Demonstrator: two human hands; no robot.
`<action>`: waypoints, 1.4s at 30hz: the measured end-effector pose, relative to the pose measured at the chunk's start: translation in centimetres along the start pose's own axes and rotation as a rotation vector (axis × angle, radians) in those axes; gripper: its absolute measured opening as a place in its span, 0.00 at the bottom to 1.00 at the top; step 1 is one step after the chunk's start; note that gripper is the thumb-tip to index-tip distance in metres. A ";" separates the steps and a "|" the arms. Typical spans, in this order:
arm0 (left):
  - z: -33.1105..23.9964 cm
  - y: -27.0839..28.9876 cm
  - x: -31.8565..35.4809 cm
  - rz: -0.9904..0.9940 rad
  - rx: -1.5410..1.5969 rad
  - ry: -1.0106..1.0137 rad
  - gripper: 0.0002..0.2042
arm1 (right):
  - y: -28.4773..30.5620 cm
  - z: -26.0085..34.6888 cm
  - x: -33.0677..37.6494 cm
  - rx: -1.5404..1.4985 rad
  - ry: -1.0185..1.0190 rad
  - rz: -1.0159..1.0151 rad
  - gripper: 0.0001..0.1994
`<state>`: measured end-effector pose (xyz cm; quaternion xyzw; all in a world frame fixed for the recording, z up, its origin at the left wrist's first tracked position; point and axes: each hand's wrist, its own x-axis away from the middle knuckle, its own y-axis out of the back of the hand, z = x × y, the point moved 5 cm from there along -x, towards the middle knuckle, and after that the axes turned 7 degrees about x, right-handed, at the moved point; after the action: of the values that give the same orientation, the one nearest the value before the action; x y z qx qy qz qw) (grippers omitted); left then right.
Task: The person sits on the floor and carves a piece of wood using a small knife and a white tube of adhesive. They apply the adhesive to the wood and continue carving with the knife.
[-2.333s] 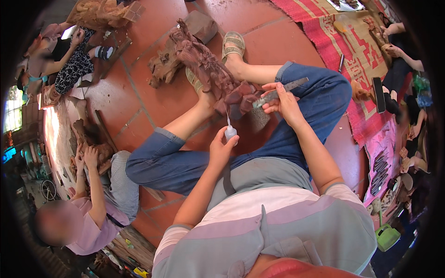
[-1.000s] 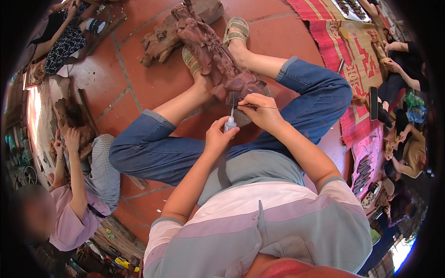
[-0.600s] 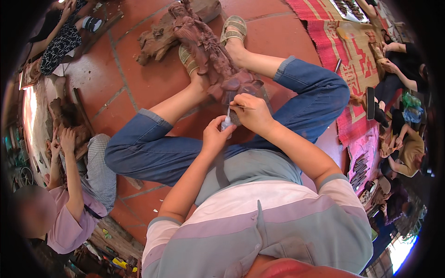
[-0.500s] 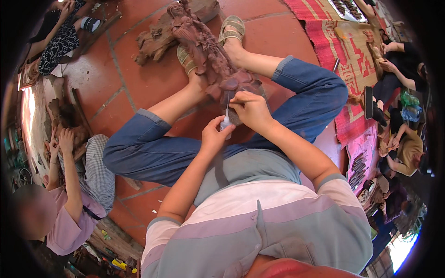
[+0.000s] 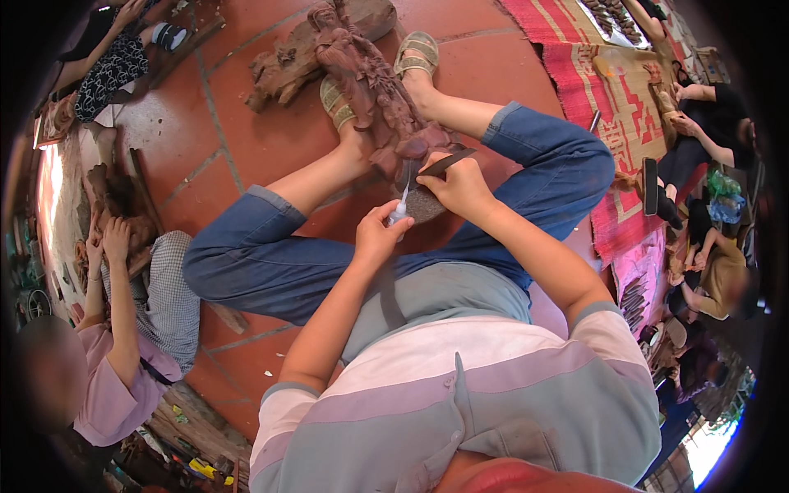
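My left hand (image 5: 380,238) is closed around a small clear squeeze bottle (image 5: 398,214). Its thin nozzle points up at the base of a reddish-brown wood carving (image 5: 370,94) of a robed figure, which lies between my feet. The fingers of my right hand (image 5: 459,185) pinch a dark flat strip (image 5: 448,163) close to the nozzle tip and the carving's lower end. What the strip is made of I cannot tell. Under that end sits a rough grey block or pad (image 5: 427,207), partly covered by my right hand.
A gnarled piece of wood (image 5: 283,70) lies beyond the carving on red floor tiles (image 5: 246,148). Red-and-tan woven mats (image 5: 579,90) spread at the right, with people working there. Another person (image 5: 123,353) sits close at the left, hands on a wood piece.
My right hand has turned, and the dark strip now shows above its fingers. The bottle tilts more to the right. The carving has shifted slightly right in the view.
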<state>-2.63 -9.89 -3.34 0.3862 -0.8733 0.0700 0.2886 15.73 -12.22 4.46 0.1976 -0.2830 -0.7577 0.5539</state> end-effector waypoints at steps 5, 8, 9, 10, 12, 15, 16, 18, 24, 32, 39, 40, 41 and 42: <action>0.0 -0.5 -0.3 0.015 -0.029 -0.064 0.23 | 1.1 -0.8 0.1 -0.134 -0.091 -0.053 0.06; 0.1 -0.8 -0.4 0.014 -0.065 -0.080 0.24 | 1.1 -0.7 0.3 -0.199 -0.110 -0.034 0.06; -0.3 -0.8 -0.4 0.015 -0.074 -0.072 0.24 | 0.9 -0.6 0.4 -0.166 -0.075 -0.015 0.06; -0.5 -0.9 -0.4 0.015 -0.083 -0.064 0.25 | 0.7 -0.7 0.6 -0.133 -0.041 0.005 0.05; -0.6 -0.9 -0.4 0.010 -0.080 -0.077 0.25 | 0.4 -0.6 0.8 -0.106 -0.038 0.035 0.05; -0.4 -1.0 -0.6 0.012 -0.051 -0.086 0.25 | 0.3 -0.5 0.9 -0.109 -0.070 0.025 0.05; -0.2 -1.0 -0.6 0.015 -0.038 -0.088 0.26 | 0.2 -0.4 0.8 -0.100 -0.035 -0.002 0.05; -0.1 -1.0 -0.7 0.016 -0.042 -0.084 0.26 | 0.2 0.0 0.7 -0.063 0.032 -0.040 0.06; 0.5 -1.2 -0.7 0.020 0.039 -0.080 0.26 | -0.4 1.1 1.2 0.117 0.159 -0.077 0.05; 0.7 -1.5 -0.9 0.025 0.091 -0.042 0.24 | -1.3 0.9 2.1 0.125 0.160 -0.235 0.05; 0.2 -1.3 -0.9 0.023 0.100 -0.018 0.22 | -1.1 0.9 1.0 0.057 0.049 -0.248 0.05; 0.1 -1.2 -0.9 0.026 0.077 -0.006 0.22 | -1.2 0.9 1.0 0.075 0.047 -0.257 0.06; 0.2 -1.2 -0.9 0.018 0.056 -0.018 0.22 | -1.3 0.9 1.0 0.091 0.045 -0.264 0.06; 0.5 -1.1 -1.0 0.010 0.035 -0.029 0.23 | -1.3 0.7 1.0 0.088 0.029 -0.253 0.06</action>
<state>-1.49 -10.20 -4.41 0.3878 -0.8781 0.0811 0.2685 14.05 -12.69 4.17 0.2666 -0.2808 -0.8055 0.4487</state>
